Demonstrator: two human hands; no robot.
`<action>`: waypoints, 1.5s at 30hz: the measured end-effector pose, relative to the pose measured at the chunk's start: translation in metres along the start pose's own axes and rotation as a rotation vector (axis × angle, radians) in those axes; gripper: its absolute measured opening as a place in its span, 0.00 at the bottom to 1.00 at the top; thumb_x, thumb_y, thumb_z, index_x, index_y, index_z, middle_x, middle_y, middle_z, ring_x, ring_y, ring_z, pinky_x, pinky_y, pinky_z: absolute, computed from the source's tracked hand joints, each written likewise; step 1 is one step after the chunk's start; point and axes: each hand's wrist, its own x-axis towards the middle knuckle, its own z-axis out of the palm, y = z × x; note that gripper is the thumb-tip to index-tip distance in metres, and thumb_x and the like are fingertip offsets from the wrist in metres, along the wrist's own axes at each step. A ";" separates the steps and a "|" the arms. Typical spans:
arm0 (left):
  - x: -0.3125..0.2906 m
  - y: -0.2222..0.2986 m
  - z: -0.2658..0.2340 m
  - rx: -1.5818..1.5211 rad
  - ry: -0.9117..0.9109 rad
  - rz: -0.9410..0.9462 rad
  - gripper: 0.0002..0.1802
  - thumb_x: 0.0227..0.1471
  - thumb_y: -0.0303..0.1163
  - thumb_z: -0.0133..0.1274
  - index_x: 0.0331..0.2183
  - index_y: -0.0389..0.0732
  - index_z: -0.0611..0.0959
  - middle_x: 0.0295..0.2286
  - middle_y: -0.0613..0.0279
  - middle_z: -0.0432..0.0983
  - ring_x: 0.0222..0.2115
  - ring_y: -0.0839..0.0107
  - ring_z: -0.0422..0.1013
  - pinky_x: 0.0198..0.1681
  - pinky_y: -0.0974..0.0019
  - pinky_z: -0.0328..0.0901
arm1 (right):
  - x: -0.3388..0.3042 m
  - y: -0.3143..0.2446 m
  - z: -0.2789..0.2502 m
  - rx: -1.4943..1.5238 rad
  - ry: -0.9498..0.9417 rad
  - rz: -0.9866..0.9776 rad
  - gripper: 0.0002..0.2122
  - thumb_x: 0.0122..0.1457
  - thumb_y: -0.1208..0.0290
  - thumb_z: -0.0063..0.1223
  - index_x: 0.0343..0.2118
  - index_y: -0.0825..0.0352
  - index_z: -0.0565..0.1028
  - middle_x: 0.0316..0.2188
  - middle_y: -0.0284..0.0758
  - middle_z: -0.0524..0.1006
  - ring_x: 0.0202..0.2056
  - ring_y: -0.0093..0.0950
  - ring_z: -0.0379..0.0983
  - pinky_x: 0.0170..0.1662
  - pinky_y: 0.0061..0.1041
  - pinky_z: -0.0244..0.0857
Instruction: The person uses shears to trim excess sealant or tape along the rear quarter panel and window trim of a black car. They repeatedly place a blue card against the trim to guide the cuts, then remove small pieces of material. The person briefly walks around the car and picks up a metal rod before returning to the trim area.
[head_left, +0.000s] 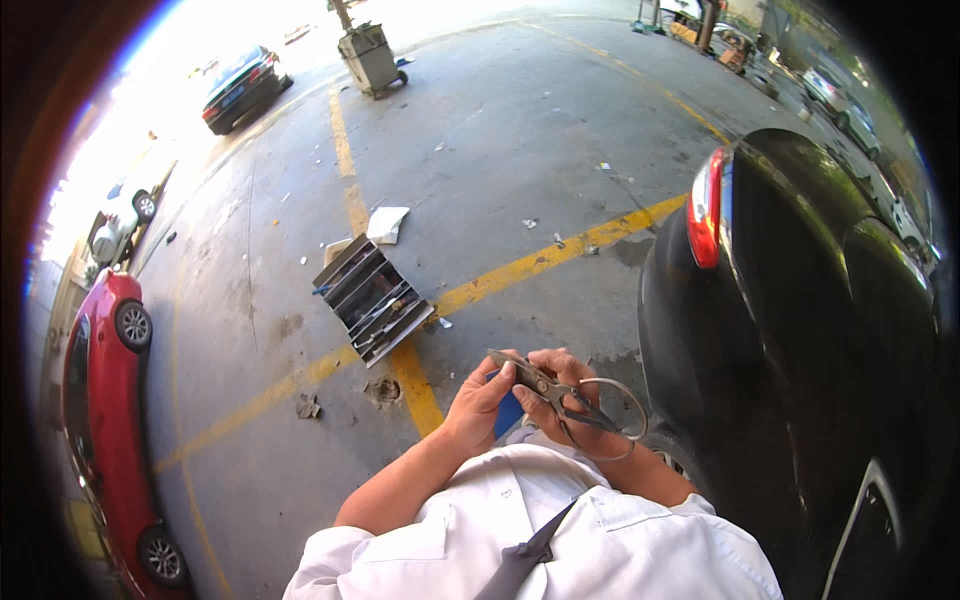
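Note:
A pair of dark metal scissors (541, 383) with large looped handles is held in front of my white shirt. My left hand (474, 408) is closed on the blade end, with the thumb lying along the metal near the tip. My right hand (575, 405) wraps round the scissors near the pivot and the handles. One wide loop sticks out to the right past that hand. The blades look closed together. Part of the handles and the right palm are hidden. Something blue (508, 412) shows beneath my hands, too covered to name.
An open toolbox (372, 300) with several tools lies on the grey floor ahead left, beside white paper (387, 224). A black car (790, 330) stands close on my right, a red car (108, 400) farther left. A wheeled metal bin (370, 60) stands far ahead. Litter dots the floor.

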 end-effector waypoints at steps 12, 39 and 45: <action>0.212 0.086 -0.054 0.002 0.397 0.160 0.11 0.69 0.40 0.50 0.46 0.46 0.75 0.45 0.59 0.79 0.44 0.64 0.77 0.45 0.54 0.76 | 0.138 0.183 -0.072 0.847 -0.232 1.121 0.20 0.64 0.54 0.63 0.48 0.66 0.77 0.34 0.30 0.81 0.36 0.20 0.78 0.41 0.23 0.73; 0.899 0.324 -0.165 0.043 0.434 -0.272 0.07 0.63 0.41 0.57 0.41 0.53 0.81 0.38 0.68 0.80 0.40 0.68 0.76 0.45 0.50 0.72 | 0.551 0.553 -0.198 0.902 0.224 0.764 0.18 0.48 0.72 0.59 0.43 0.67 0.70 0.32 0.30 0.73 0.39 0.24 0.74 0.43 0.25 0.69; 1.017 0.382 -0.196 0.028 0.515 -0.134 0.14 0.63 0.41 0.56 0.46 0.45 0.76 0.42 0.66 0.76 0.41 0.68 0.73 0.45 0.57 0.70 | 0.682 0.683 -0.225 1.085 0.295 0.921 0.13 0.62 0.62 0.55 0.25 0.60 0.67 0.20 0.27 0.64 0.24 0.20 0.63 0.32 0.25 0.63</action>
